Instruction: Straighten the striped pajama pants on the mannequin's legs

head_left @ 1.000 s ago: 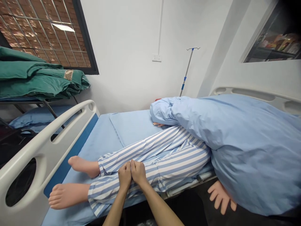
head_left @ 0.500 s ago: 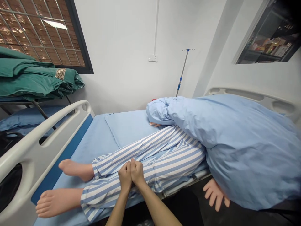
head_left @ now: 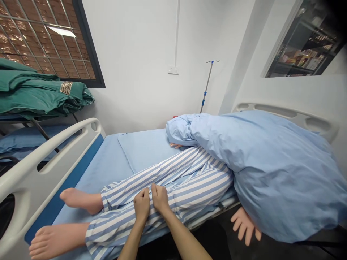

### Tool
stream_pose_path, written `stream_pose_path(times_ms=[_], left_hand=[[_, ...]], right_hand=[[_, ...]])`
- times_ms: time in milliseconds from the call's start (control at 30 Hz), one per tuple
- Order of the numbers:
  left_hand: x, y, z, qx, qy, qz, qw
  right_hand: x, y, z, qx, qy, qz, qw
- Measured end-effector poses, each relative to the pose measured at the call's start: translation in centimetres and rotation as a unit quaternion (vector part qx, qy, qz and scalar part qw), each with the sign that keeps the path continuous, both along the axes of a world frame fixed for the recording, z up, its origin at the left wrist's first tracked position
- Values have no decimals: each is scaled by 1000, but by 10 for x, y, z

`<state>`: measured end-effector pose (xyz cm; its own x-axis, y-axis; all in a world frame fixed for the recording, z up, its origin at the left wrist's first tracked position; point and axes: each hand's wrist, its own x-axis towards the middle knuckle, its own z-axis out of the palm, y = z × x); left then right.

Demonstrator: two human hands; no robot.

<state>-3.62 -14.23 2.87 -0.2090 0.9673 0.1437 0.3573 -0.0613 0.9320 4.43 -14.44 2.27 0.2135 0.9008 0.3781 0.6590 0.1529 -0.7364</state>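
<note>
A manikin in blue-and-white striped trousers lies on the bed, its two bare feet toward the footboard. My left hand is curled into a fist over the nearer trouser leg. Beside it, a small gap away, my right hand makes a similar fist. Nothing shows sticking out of either fist. Whether they touch the trousers I cannot tell. A light blue quilt covers the manikin's upper body. One manikin hand hangs out below the quilt at the bed's near side.
A white footboard with a blue panel stands at the left, a headboard at the right. Behind the bed is an IV pole. Green folded cloth lies on a rack under the barred window. A wall socket is at the back.
My two fists were pressed together and are now slightly apart. The view has shifted a little, so the bed sits slightly further left and lower.
</note>
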Motion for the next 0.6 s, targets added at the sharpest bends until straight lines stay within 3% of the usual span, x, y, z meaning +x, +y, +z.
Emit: stream_pose_path(times_ms=[167, 367, 600], left_hand=[[22, 2, 18, 15, -60, -6, 998], [30, -5, -3, 17, 51, -7, 999], [31, -3, -6, 29, 93, -20, 995]], right_hand=[[5, 3, -4, 4, 73, 3, 997], [7, 7, -11, 4, 148, -9, 989], [32, 5, 8, 7, 70, 19, 997]])
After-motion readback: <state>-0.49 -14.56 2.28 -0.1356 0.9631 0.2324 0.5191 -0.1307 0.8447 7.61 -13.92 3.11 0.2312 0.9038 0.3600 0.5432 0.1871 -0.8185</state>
